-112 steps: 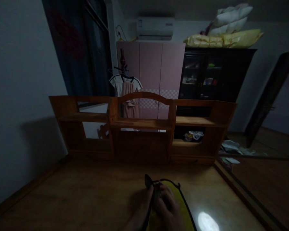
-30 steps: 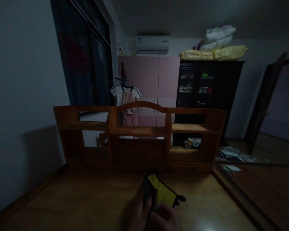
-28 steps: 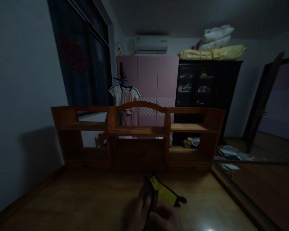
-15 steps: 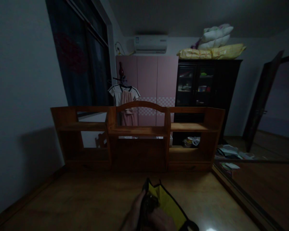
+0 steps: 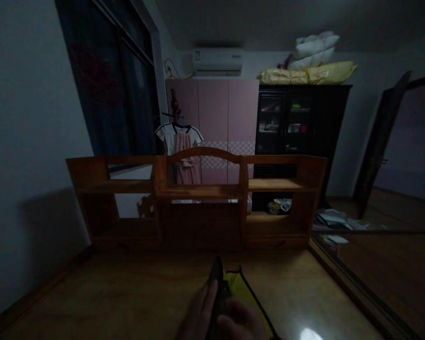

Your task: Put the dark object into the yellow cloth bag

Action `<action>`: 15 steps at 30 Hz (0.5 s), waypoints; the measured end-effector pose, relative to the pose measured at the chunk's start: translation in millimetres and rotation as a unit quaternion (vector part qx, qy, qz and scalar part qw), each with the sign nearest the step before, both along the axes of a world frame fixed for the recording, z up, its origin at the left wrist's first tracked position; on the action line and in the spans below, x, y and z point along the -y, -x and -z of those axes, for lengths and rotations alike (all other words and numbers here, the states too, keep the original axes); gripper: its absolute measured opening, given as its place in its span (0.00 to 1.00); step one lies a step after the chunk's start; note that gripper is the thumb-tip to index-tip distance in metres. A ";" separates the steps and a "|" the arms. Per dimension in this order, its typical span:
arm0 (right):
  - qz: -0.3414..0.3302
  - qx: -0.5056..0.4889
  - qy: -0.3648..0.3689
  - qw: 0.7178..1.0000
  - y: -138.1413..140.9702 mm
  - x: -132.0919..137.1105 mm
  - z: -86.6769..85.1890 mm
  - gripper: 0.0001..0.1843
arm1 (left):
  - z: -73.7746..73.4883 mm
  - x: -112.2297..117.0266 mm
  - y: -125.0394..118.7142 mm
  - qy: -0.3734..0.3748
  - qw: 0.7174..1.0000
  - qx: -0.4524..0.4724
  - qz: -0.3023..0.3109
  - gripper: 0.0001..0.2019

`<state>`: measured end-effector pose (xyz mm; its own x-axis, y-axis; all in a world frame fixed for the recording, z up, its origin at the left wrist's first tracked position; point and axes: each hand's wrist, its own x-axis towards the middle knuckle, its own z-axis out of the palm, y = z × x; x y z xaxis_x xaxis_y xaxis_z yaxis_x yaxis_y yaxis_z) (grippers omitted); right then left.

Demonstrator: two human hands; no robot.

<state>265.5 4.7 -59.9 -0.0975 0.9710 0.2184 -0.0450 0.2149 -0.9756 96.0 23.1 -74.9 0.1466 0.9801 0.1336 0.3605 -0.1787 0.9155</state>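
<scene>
Low in the view, a yellow bag (image 5: 247, 293) with black edging stands over the wooden surface, its lower part cut off by the frame. My left hand (image 5: 198, 309) grips the bag's dark left side, its fingers lying along that side. Just inside, my right hand (image 5: 241, 317) has its fingers curled by a dark object (image 5: 224, 293) at the bag's mouth. Dim light and blur hide what that object is and what the right fingertips hold.
The wooden tabletop (image 5: 127, 288) has a raised edge at right. Behind it stands a wooden shelf unit (image 5: 201, 191). A white wall (image 5: 31, 141) and window (image 5: 109, 85) lie left. Papers (image 5: 335, 218) lie right, before a pink wardrobe (image 5: 214, 111) and black cabinet (image 5: 331, 118).
The bag's mouth has narrowed and its dark left side stands more upright. The dark shiny object between my hands shows less. My view has shifted slightly to the right.
</scene>
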 end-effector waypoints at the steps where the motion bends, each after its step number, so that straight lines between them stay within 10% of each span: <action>1: -0.035 -0.036 0.046 0.998 -1.8 -1.6 -3.1 0.20 | -0.8 -0.1 -0.6 -0.016 0.999 -0.037 0.002 0.27; 9: -0.115 -0.299 0.231 0.919 -3.7 -17.2 7.3 0.23 | -5.5 -9.3 -11.0 -0.125 0.986 -0.115 0.004 0.32; 15: -0.062 -0.204 0.157 0.964 -0.5 -8.9 -1.2 0.23 | 2.8 -4.8 -1.8 -0.102 0.986 -0.128 0.022 0.24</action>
<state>266.0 13.6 -58.7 -0.1851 0.9819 -0.0396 -0.4454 -0.1197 -0.8873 97.7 28.0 -77.7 0.2433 0.9283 0.2812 0.5624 -0.3712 0.7389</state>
